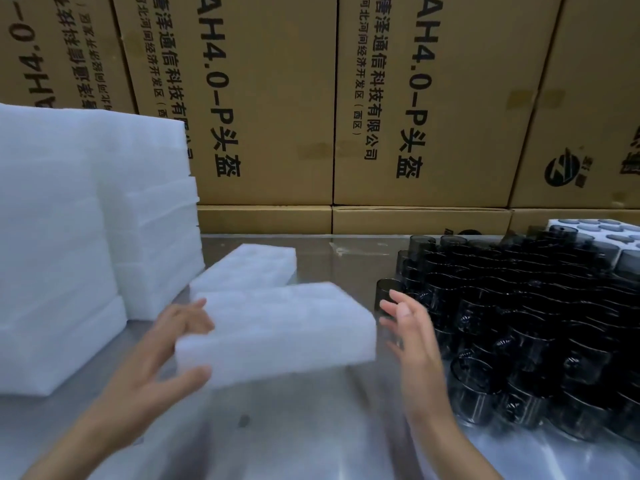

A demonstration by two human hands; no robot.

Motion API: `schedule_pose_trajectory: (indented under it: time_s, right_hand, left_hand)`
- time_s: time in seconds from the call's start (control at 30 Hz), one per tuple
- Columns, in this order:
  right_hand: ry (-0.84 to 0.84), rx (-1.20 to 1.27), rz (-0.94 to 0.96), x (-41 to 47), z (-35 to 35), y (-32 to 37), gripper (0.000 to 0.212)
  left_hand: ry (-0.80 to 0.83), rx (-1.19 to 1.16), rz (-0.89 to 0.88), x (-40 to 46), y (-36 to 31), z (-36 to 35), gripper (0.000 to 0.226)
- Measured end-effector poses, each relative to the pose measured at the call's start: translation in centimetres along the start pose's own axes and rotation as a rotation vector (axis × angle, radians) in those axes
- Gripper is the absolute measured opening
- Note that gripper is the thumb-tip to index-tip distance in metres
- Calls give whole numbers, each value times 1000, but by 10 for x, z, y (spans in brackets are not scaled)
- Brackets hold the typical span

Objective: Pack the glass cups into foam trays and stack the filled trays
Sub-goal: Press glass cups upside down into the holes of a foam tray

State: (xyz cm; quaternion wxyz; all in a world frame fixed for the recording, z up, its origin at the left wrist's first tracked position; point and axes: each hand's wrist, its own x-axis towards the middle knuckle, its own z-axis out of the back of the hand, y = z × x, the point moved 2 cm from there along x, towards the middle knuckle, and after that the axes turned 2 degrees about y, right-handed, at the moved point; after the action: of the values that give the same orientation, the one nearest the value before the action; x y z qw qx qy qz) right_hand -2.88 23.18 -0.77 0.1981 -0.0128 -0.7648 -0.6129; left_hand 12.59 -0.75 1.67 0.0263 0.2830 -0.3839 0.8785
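The left hand (173, 344) reaches in from the lower left with the forearm angled up toward the middle, and grasps the near-left corner of a white foam tray (280, 327): fingers lie curled over the tray's top edge, the thumb presses against its front face below. The tray is tilted, its left end lifted off the metal table (311, 438), and it is blurred, so its pockets barely show.

The right hand (412, 337) stands just right of the tray's right end, palm turned toward it, fingers straight and spread, holding nothing; whether the fingertips touch the foam cannot be told because of blur. Its forearm runs down to the bottom edge of the view.

Behind the held tray, touching or nearly touching its far edge, a second foam tray (246, 268) lies flat on the table. Left of the held tray rises a tall stack of foam trays (86, 237), cut off by the left edge. Right of the held tray, beyond the right hand, dark glass cups (526, 327) stand packed close together on the table; single cups are hard to separate in the dark mass. Past them, far right of the tray, a filled tray (588, 233) with cups in its pockets is cut off by the frame. Cardboard boxes (277, 98) with printed lettering wall the back
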Motion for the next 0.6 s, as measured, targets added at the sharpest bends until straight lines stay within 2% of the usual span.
schedule_pose_trajectory:
  time_s: [0.07, 0.13, 0.2, 0.27, 0.3, 0.33, 0.37, 0.4, 0.47, 0.53, 0.6]
  right_hand:
    - [39, -25, -46, -5, 4, 1, 36]
    - [80, -71, -119, -11, 6, -1, 24]
    - [122, -122, -183, -15, 7, -6, 22]
    - [167, -187, -204, -17, 8, -10, 30]
    - [176, -224, -199, -16, 9, -12, 36]
    - [176, -255, -193, -16, 11, -12, 42]
    - [170, -294, -186, -16, 12, -13, 45]
    - [160, -363, -172, -15, 14, -13, 47]
    - [131, -556, -119, -15, 20, -16, 46]
    - [93, -712, -25, -16, 24, -16, 45]
    - [78, -848, 76, -16, 26, -13, 46]
  left_hand:
    - [82, 48, -24, -17, 6, -10, 30]
    - [130, 34, 32, -19, 16, -29, 20]
    - [86, -72, 155, -15, 28, -45, 33]
    - [31, -201, 266, -23, 41, -56, 18]
    - [35, -174, 301, -23, 41, -59, 9]
    - [31, -118, 289, -20, 42, -63, 47]
    - [58, -119, 281, -25, 42, -68, 71]
    - [54, -215, 318, -25, 40, -70, 79]
    - [64, -401, 358, -17, 32, -77, 68]
    - [40, -439, 356, -5, 31, -88, 56]
    - [20, -493, 370, 5, 26, -95, 55]
